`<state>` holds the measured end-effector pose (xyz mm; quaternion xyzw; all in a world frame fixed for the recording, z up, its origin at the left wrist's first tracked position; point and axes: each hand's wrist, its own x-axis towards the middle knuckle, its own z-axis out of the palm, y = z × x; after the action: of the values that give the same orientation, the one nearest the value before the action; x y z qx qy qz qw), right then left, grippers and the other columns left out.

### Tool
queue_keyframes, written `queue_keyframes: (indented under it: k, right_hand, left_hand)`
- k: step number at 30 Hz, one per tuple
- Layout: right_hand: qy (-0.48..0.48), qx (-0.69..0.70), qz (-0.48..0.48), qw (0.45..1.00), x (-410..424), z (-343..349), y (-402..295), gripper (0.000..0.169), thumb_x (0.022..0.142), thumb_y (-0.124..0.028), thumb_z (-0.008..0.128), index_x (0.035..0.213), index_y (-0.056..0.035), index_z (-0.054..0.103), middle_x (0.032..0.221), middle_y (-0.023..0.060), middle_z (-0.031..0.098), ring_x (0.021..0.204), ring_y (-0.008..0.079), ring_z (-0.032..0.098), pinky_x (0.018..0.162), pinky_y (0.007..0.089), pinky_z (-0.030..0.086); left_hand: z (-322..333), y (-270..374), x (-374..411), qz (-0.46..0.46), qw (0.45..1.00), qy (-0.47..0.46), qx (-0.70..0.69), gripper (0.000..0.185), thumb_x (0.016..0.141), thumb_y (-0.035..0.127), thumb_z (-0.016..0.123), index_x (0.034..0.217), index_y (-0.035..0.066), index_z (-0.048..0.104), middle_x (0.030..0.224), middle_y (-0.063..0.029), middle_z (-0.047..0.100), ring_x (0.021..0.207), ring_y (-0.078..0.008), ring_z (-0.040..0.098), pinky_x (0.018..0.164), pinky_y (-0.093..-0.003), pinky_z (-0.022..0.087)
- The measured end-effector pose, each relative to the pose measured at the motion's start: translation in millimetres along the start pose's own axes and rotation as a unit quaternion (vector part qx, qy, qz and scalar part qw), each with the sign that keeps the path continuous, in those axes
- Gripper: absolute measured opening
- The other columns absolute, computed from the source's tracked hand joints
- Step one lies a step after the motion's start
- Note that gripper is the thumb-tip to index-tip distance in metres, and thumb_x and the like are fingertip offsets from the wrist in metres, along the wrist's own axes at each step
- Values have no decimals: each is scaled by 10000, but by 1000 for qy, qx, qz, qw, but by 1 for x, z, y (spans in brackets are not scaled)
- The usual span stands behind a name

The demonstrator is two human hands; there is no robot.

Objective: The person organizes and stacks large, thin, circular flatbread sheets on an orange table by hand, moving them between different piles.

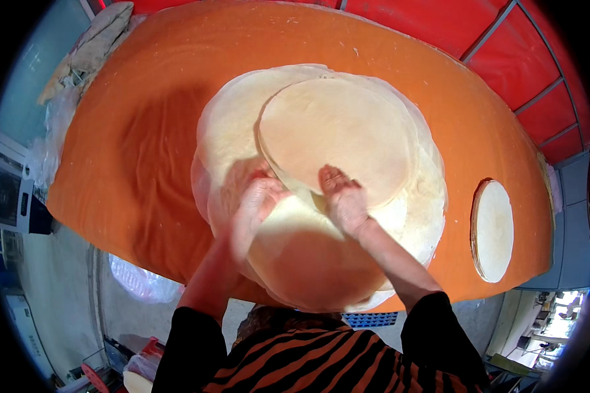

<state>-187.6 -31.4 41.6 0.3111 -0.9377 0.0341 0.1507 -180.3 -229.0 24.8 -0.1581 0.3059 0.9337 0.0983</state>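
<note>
Large, thin, round flatbread sheets (226, 113) overlap in a wide pile on an orange-covered table. On top, toward the far side, lies a smaller stack of round flatbreads (339, 132). My right hand (346, 199) is at this stack's near edge, fingers curled; whether it grips the edge cannot be told. My left hand (263, 194), slightly blurred, is beside the stack's lower left edge with its fingers partly bent, over the larger sheets. Whether it touches them is unclear.
Another stack of round flatbreads (494, 231) lies at the right of the orange tabletop (162, 196). Folded cloth (103, 39) and clear plastic (59, 127) sit along the left edge. A plastic-wrapped bundle (142, 280) and a blue crate (371, 320) are below the near edge.
</note>
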Motion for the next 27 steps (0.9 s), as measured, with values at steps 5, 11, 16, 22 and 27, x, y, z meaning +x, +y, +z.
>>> queue_keyframes:
  k: [5, 11, 16, 22, 27]
  right_hand:
    - [59, 50, 44, 996, -5, 2, -17, 493, 742, -210, 576, 1161, 24, 463, 1132, 186, 522, 998, 279, 540, 707, 412, 460]
    - [117, 171, 85, 975, 58, -33, 100, 199, 663, -93, 585, 852, -76, 645, 710, 152, 606, 650, 288, 565, 598, 380, 465]
    - [143, -49, 80, 985, 147, -155, 86, 190, 717, -116, 534, 862, -102, 657, 778, 158, 618, 721, 294, 609, 601, 398, 471]
    - [-96, -126, 27, 987, 127, -78, 21, 312, 647, -14, 495, 895, -100, 665, 738, 190, 608, 650, 322, 598, 629, 402, 484]
    - [-41, 113, -13, 993, 111, -28, 81, 362, 650, 18, 482, 971, -46, 636, 837, 204, 612, 735, 303, 622, 668, 358, 491]
  left_hand:
    - [22, 1, -2, -10, 987, -160, -9, 580, 670, -92, 447, 1221, 54, 343, 1184, -160, 457, 1078, -302, 470, 876, -428, 409]
    - [-38, 35, 5, 137, 914, 97, 370, 459, 698, -32, 525, 1129, 67, 404, 1018, -104, 468, 912, -233, 496, 816, -364, 436]
    - [-49, 80, -16, 97, 952, 214, 196, 271, 726, 69, 592, 972, 73, 479, 853, -56, 500, 804, -196, 518, 705, -340, 458]
    - [-82, 73, 10, 88, 799, 174, 568, 377, 709, 77, 661, 1035, 59, 473, 911, -57, 503, 764, -156, 536, 660, -305, 484]
    - [-69, 36, -22, 71, 853, 114, 504, 392, 714, 103, 670, 1048, 45, 473, 900, -57, 527, 807, -139, 530, 661, -283, 464]
